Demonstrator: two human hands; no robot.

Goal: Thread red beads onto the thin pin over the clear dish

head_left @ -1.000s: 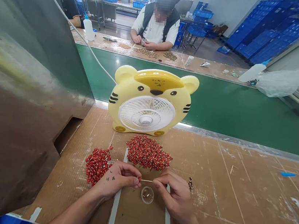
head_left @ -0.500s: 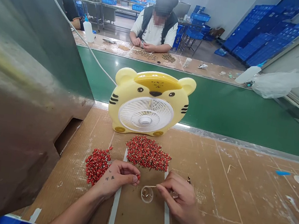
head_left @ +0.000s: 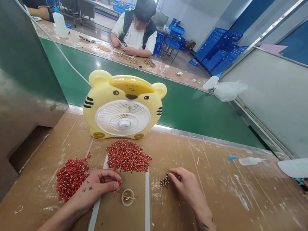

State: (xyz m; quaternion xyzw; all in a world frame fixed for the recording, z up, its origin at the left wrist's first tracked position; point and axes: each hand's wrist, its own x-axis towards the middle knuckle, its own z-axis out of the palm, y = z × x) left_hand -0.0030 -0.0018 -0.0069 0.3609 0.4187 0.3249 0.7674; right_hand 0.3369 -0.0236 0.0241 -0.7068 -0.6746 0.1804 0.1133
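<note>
My left hand (head_left: 91, 190) pinches a small red piece (head_left: 119, 182) between thumb and fingertips, above the cardboard mat. At the small heap of dark, brassy beads (head_left: 165, 181), my right hand (head_left: 186, 184) has thumb and forefinger drawn together at the heap's upper edge. Whatever lies between those fingertips is too small to make out. Between my hands stands a small clear cup (head_left: 127, 203) with a thin stick (head_left: 129, 197) lying across it. Red pieces with metallic ends form a large pile (head_left: 128, 155) behind the mat and a smaller pile (head_left: 71, 178) beside my left hand.
A yellow animal-faced fan (head_left: 123, 107) stands behind the piles. On the left rises a metal housing (head_left: 17, 93). White bottles (head_left: 252, 161) and a blue cap (head_left: 232, 158) lie at the right. Across the green belt (head_left: 188, 116), a co-worker (head_left: 136, 33) handles small parts.
The thin stick has left my right hand and now rests in the cup. My right hand has moved right to the bead heap. My left hand keeps the red piece; the view has turned right.
</note>
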